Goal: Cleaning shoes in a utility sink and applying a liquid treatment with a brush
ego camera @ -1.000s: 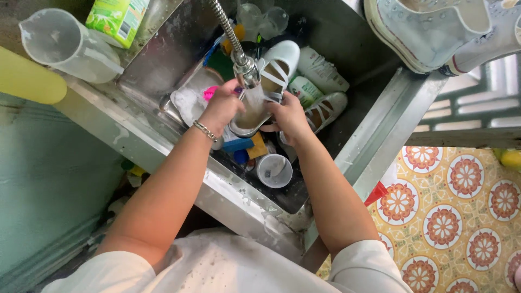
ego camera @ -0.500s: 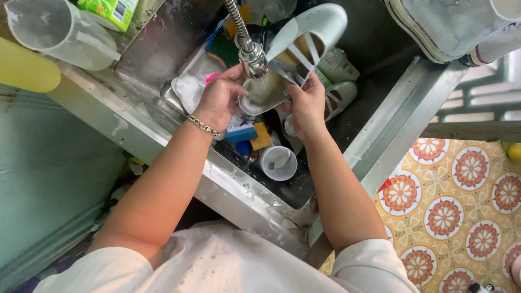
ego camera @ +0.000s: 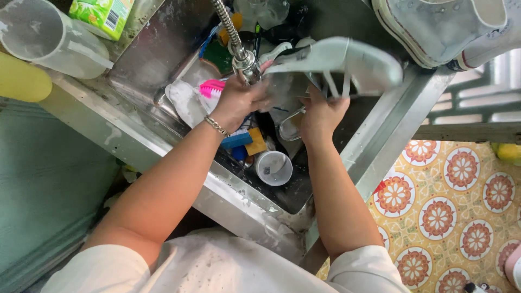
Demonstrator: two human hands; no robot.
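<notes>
Sandal (ego camera: 347,65) over sink (ego camera: 163,59), under faucet (ego camera: 244,57); cup (ego camera: 273,168) below; brush (ego camera: 211,88) left.

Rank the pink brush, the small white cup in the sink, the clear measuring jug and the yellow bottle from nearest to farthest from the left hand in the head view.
From the left hand:
1. Pink brush, right beside the hand, in the sink.
2. Small white cup, lower in the sink, toward the person.
3. Clear measuring jug, on the counter, far left.
4. Yellow bottle, at the left edge.

Pale mint sandal (ego camera: 347,65), pink brush (ego camera: 211,88), steel-grey sink (ego camera: 228,190), orange floral floor tiles (ego camera: 461,201), yellow sponge (ego camera: 256,142)
</notes>
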